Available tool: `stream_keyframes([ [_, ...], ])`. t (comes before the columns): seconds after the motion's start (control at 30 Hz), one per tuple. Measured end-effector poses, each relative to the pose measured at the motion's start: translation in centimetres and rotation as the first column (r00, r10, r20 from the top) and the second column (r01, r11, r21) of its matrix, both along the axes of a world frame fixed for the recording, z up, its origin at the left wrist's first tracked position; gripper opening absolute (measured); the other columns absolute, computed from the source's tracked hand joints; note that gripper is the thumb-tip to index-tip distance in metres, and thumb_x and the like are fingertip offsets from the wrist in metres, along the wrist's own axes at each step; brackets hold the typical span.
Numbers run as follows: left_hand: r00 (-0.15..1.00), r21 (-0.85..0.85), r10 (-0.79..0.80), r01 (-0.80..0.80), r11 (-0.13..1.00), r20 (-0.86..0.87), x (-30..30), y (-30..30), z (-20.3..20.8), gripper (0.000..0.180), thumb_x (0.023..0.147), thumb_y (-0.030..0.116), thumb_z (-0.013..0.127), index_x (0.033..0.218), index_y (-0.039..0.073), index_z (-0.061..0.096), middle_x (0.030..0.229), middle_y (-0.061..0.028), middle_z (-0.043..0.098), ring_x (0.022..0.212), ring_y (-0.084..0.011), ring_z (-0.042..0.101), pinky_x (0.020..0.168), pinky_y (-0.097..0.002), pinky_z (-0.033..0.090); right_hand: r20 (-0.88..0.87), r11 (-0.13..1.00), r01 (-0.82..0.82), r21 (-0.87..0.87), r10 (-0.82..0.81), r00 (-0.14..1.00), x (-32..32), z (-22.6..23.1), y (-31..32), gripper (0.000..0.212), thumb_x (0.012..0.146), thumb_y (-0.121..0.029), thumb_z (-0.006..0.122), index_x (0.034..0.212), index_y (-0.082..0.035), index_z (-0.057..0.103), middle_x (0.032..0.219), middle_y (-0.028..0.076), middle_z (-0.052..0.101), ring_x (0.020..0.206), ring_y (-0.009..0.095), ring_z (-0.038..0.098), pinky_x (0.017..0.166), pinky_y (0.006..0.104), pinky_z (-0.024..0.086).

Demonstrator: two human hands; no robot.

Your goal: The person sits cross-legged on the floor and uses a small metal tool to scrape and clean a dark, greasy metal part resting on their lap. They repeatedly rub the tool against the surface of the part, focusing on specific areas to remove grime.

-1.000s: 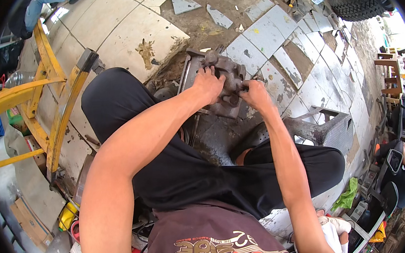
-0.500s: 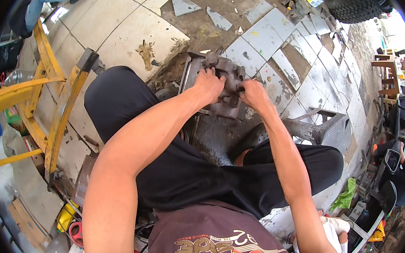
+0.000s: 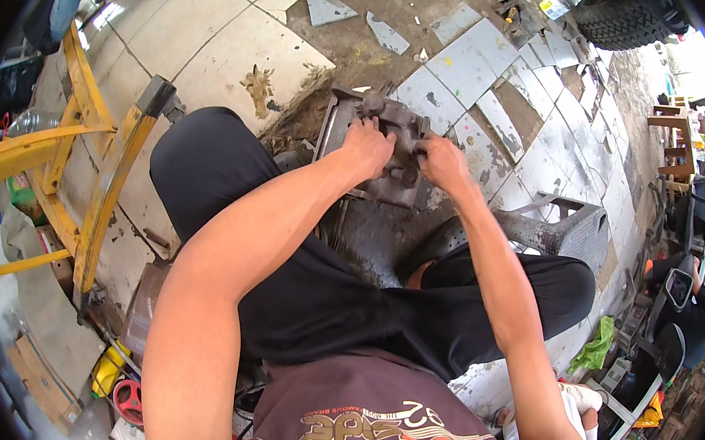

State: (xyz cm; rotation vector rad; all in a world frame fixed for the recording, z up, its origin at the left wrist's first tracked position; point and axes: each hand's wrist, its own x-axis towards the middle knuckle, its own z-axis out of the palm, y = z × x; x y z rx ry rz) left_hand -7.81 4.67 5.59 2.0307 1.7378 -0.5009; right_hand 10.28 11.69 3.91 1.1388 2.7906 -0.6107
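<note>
A heavy brown-grey metal casting [image 3: 388,190], blocky with rounded raised parts, lies between my legs beyond my knees. Its exact kind is unclear. My left hand [image 3: 370,148] rests over its middle, fingers curled round a raised part. At its right side, my right hand [image 3: 441,162] is closed, with thumb and fingers pinched against the casting's edge. Whatever small thing sits in that pinch is hidden by the fingers.
A yellow metal frame [image 3: 108,204] stands at the left. Right of my shin is a grey perforated stool [image 3: 567,230]. Broken tiles [image 3: 472,59] cover the far floor, with a tyre [image 3: 620,22] at the far right. A green cloth [image 3: 594,344] lies lower right.
The whole view has shifted slightly. Both hands stay on the casting in nearly the same places, with only small finger movement.
</note>
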Motion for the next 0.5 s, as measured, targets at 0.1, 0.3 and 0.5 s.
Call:
stream_keyframes([
  [0.1,1.0,0.011,0.006,-0.006,1.0,0.0,0.0,-0.2,-0.2,0.078,0.081,0.043,0.076,0.143,0.005,0.046,0.149,-0.0323,0.04,0.137,-0.0425,0.044,0.111,-0.052,0.035,0.025,0.997,-0.062,-0.043,0.063,0.998,0.6,0.0,1.0,0.025,0.078,-0.008,0.061,0.1,-0.009,0.074,0.106,0.015,0.067,0.098,0.037,0.065,0.085,0.0458,0.054],
  [0.3,1.0,0.012,0.024,-0.024,1.0,0.002,0.3,-0.5,-0.3,0.079,0.082,0.046,0.075,0.142,0.005,0.046,0.149,-0.0322,0.04,0.137,-0.0426,0.044,0.112,-0.0515,0.034,0.0,1.0,0.004,0.022,-0.004,1.0,0.4,0.3,-0.7,0.026,0.078,-0.006,0.06,0.1,-0.008,0.074,0.107,0.016,0.067,0.098,0.038,0.065,0.086,0.0456,0.054],
  [0.5,1.0,0.005,0.021,-0.021,1.0,0.004,0.1,0.0,0.1,0.081,0.082,0.049,0.075,0.143,0.006,0.045,0.149,-0.0319,0.04,0.137,-0.0423,0.044,0.112,-0.0516,0.035,-0.077,0.996,0.083,-0.015,-0.084,0.993,0.8,0.0,-1.2,0.028,0.078,-0.007,0.06,0.103,-0.008,0.074,0.107,0.018,0.066,0.099,0.04,0.064,0.085,0.0461,0.053],
])
